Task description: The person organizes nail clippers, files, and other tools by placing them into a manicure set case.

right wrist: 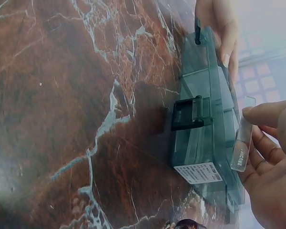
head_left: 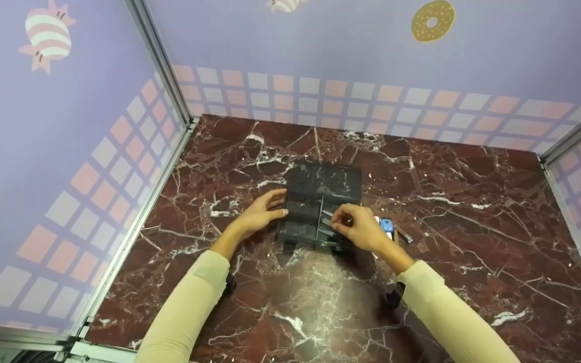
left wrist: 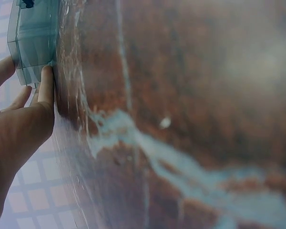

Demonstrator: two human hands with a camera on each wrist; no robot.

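Note:
A dark, see-through plastic box (head_left: 303,214) lies on the table with its lid (head_left: 323,177) folded back. In the head view a divider splits it, and a few slim items lie in the right-hand compartment. My left hand (head_left: 260,214) rests its fingertips against the left side of the box; the left wrist view shows those fingers (left wrist: 46,86) fairly straight at its corner. Over the right compartment, my right hand (head_left: 362,227) pinches a clear flat strip (right wrist: 243,138) with lettering, resembling a glass nail file, between thumb and fingers. The strip hangs tilted beside the box's rim.
Right of the box, partly behind my right hand, lie a blue-and-white item (head_left: 386,225) and a small metal piece (head_left: 405,236). A white label (right wrist: 198,172) and black latch (right wrist: 188,113) mark the box's front. Patterned walls enclose the marbled table (head_left: 472,242).

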